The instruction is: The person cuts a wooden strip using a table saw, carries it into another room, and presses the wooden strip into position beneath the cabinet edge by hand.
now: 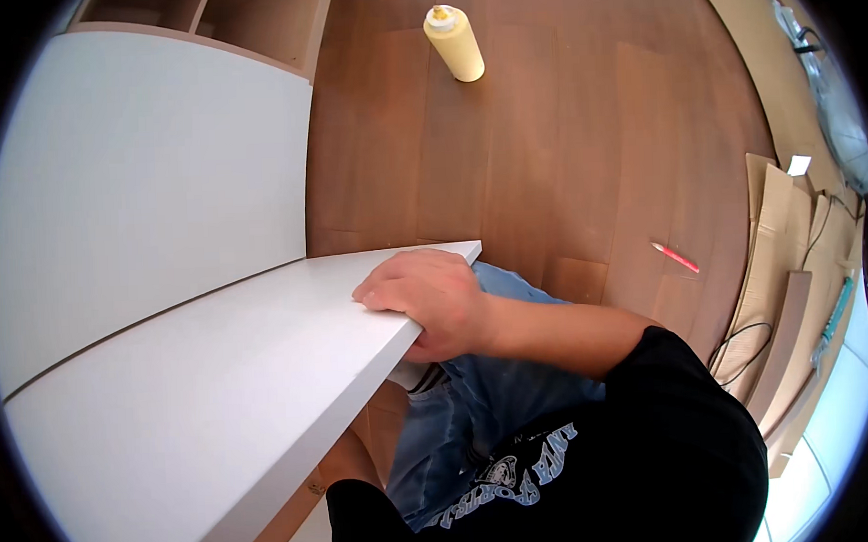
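Note:
A long white panel [218,393] runs from the lower left to a narrow corner near the middle of the view. Close to that corner, my right hand [430,300] is closed over its near edge, with fingertips on the upper face and part of the hand below the edge. My left forearm goes under the panel, which hides the left hand. Along its far side, the panel lies against a large white board [153,157], with a thin dark seam between them.
Beyond the white board is a wood-toned cabinet frame [254,34] with open compartments. A pale yellow bottle [457,48] stands on the brown wooden floor [563,123]. A red pen-like tool [677,257] lies to the right, near flattened cardboard [768,250], narrow boards and a black cable.

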Demonstrator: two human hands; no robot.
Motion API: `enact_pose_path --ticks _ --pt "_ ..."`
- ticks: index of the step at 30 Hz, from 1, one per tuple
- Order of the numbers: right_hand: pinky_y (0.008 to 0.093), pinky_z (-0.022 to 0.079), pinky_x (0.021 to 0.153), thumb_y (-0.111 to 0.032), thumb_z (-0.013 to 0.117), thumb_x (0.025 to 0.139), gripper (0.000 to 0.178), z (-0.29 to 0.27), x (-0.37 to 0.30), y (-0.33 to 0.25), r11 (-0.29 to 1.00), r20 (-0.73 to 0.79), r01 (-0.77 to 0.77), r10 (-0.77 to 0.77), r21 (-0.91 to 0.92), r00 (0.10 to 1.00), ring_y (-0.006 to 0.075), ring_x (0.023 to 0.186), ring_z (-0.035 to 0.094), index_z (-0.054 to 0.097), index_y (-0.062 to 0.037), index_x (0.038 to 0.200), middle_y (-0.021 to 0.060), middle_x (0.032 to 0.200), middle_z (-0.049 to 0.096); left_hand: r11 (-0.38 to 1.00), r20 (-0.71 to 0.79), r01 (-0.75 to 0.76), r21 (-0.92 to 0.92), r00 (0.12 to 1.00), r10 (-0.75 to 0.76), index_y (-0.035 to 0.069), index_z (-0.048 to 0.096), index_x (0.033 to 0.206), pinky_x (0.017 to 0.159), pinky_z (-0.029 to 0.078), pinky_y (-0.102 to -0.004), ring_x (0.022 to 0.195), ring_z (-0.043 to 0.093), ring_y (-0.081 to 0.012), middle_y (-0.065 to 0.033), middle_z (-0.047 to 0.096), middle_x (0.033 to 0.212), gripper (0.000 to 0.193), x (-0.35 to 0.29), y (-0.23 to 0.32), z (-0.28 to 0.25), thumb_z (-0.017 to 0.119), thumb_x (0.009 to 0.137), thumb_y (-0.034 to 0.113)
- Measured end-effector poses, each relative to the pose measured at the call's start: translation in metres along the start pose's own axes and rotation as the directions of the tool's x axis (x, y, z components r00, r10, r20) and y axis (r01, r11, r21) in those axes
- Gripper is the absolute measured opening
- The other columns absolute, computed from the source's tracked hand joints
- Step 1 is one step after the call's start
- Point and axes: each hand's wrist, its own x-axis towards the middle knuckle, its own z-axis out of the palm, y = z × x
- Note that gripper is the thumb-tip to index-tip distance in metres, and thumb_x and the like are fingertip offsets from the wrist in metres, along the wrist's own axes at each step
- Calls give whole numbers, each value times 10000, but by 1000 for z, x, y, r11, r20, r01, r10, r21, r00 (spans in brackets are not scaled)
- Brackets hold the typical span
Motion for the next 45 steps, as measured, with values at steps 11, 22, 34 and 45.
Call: enact_pose_path --ticks 11,22,34,45 --pt "344 561 634 -124 834 718 343 -12 1 36 999 57 24 -22 -23 998 280 759 704 633 -70 990 99 909 716 961 -105 99 258 992 -74 255 638 841 470 493 -220 577 620 -25 133 644 657 257 -2 -35 28 589 1019 434" --pt "339 521 570 -223 885 749 347 6 -10 6 996 -13 -7 6 -87 1000 269 662 667 630 -66 925 97 811 666 934 -54 101 342 995 -88 150 660 1012 435 443 -186 544 579 -27 87 693 806 346 -38 -23 -9 665 957 491" --pt "298 511 818 -53 722 908 274 37 -81 22 994 -82 -90 95 69 992 147 941 611 603 -17 1152 52 1064 649 992 84 -122 30 989 120 131 618 1191 453 516 -107 660 635 -73 28 677 891 255 2 -58 -81 711 959 184" --pt "370 501 906 -308 750 936 440 7 -104 9 995 -160 -96 91 -23 983 224 1009 595 611 52 1148 125 1140 640 976 39 -117 181 993 112 105 642 1084 403 385 -171 519 548 -20 -34 751 863 244 -27 -84 -76 663 995 331"
